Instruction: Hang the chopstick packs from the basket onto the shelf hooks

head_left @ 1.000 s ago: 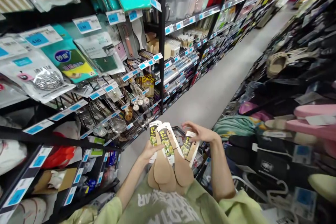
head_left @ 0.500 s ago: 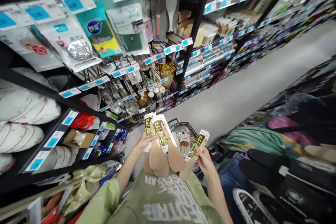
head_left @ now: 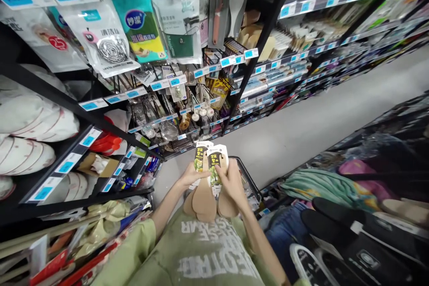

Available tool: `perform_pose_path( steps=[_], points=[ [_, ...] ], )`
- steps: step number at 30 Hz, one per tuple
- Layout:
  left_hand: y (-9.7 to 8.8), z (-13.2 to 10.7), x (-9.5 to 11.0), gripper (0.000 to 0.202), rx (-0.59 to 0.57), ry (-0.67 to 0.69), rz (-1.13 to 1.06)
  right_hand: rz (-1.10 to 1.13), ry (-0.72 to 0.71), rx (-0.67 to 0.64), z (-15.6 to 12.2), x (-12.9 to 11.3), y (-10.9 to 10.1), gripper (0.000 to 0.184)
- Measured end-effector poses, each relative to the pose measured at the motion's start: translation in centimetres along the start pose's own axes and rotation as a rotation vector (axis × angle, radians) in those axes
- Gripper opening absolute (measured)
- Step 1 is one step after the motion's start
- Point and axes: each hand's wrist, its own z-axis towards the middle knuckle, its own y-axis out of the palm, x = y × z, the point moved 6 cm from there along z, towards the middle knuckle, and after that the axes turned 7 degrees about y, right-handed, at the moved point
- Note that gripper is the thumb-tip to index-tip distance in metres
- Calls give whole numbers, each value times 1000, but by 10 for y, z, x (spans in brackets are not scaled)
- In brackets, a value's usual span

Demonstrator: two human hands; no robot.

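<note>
My left hand is closed round the carded handles of several wooden rice paddles. Their broad, pale brown blades hang down in front of my shirt, partly overlapping. Beside them, my right hand pinches another carded wooden rice paddle, whose blade shows below the fingers. White cards with yellow lettering on black and a green picture wrap the handles. The two hands are close together, and their cards nearly touch. How many paddles overlap in the left hand I cannot tell.
Behind my hands is a black-rimmed shopping basket. To the left, shelves carry stacked bowls, a pack of sponge cloths and hanging kitchen tools. Black slippers and a green towel lie on the right. A grey aisle floor runs between.
My right hand has come left with its rice paddle, from apart on the right to beside the left hand's bunch. It now covers part of the cards. The view has shifted slightly.
</note>
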Motion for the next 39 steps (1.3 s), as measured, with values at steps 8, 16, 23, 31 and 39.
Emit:
perform_pose_path(
  steps=[8,16,23,31,39],
  points=[
    [-9,-3,-5,53,-10,9,-65,44,60,-77,-3,11,20,43],
    [-8,0,-14,52,-19,-38,-159,26,56,-74,-5,7,23,28],
    [-15,-4,-24,47,43,-116,-218,315,181,-45,-8,41,21,29],
    [-26,-8,-13,77,189,63,-153,971,524,153,-8,60,-29,44],
    [-13,-8,10,93,14,311,81,385,246,-111,-4,-12,40,40]
  ],
)
